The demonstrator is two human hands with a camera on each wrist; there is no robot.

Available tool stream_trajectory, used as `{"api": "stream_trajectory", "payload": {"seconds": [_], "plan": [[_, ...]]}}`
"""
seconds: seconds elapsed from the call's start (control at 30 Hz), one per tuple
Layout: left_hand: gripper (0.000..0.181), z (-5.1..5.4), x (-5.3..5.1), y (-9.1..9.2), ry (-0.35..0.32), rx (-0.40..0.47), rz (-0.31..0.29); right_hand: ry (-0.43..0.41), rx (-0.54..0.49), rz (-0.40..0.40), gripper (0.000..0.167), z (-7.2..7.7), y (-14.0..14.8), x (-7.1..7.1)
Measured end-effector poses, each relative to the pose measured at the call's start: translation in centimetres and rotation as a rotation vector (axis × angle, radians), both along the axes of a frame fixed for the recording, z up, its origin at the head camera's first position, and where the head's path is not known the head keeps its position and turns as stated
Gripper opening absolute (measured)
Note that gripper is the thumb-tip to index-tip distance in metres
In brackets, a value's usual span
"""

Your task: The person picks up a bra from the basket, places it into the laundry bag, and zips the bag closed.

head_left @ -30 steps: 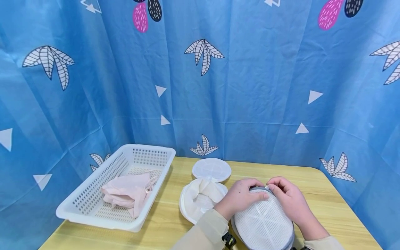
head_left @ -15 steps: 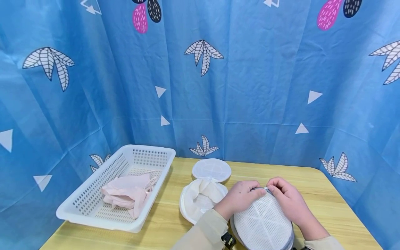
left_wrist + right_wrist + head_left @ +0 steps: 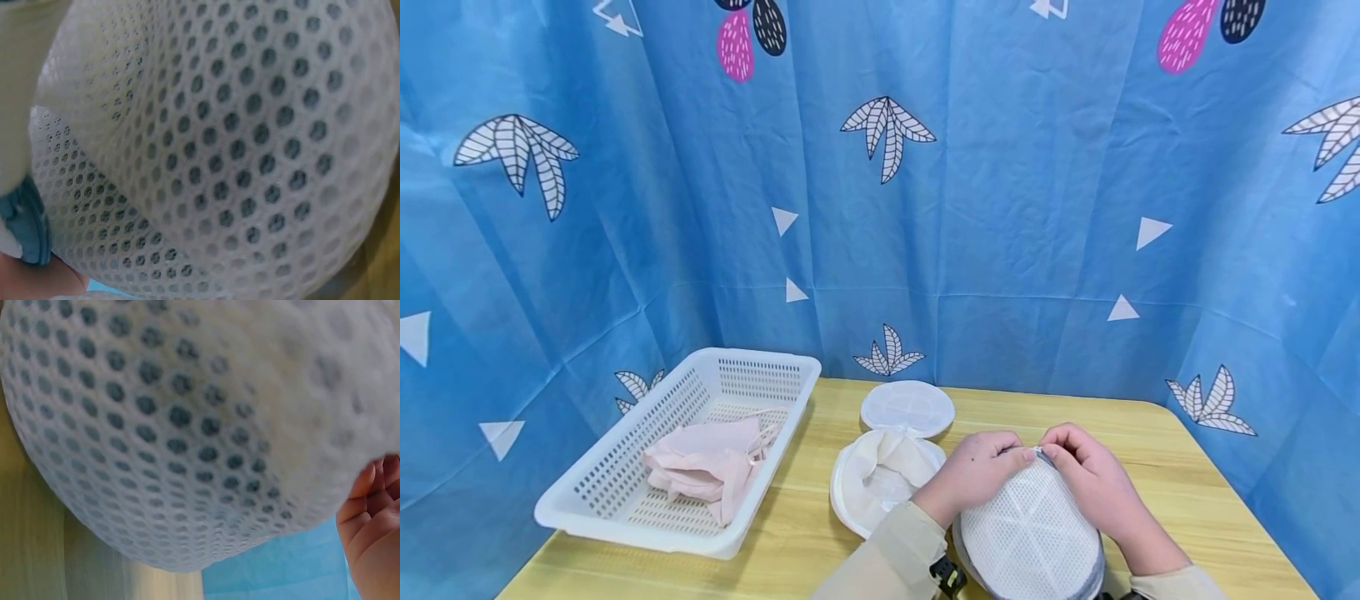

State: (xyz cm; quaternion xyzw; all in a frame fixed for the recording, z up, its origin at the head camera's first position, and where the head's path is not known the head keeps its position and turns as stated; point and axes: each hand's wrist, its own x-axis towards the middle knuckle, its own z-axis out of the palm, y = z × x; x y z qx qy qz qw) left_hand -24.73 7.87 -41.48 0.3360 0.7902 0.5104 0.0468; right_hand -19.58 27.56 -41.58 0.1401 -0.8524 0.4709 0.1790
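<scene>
the left hand (image 3: 973, 471) and right hand (image 3: 1093, 477) pinch the far edge of a rounded white mesh bag (image 3: 1030, 537).

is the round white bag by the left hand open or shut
Open: the round white bag has its lid folded back, exposing its inside.

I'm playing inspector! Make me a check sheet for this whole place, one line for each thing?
Surface: wooden table, with bare patches showing.
Job's things: white mesh bag with a gray edge, between the hands.
Clutter: open white bag beside it; white basket at the left, holding pink cloth.
Hands: left hand and right hand both pinch the mesh bag's far edge.
Cables: nothing seen.
Surroundings: blue patterned curtain behind and at both sides.
</scene>
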Motion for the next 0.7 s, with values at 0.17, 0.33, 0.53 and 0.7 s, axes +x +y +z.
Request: {"api": "stream_trajectory", "payload": {"seconds": [0.17, 0.33, 0.53, 0.7], "plan": [[0.035, 0.06, -0.04, -0.01, -0.017, 0.011, 0.007, 0.009, -0.007, -0.001, 0.009, -0.12, 0.02, -0.1], [0.031, 0.05, -0.15, -0.1, -0.043, 0.022, 0.018, -0.008, 0.001, -0.032, 0.01, -0.13, 0.04, -0.13], [0.031, 0.0, -0.49, -0.34, -0.064, 0.036, 0.047, -0.022, 0.008, -0.066, 0.01, -0.12, 0.07, -0.15], [0.031, 0.16, -0.56, -0.42, -0.06, 0.032, 0.06, -0.028, 0.007, -0.079, 0.011, -0.1, 0.1, -0.24]]}}
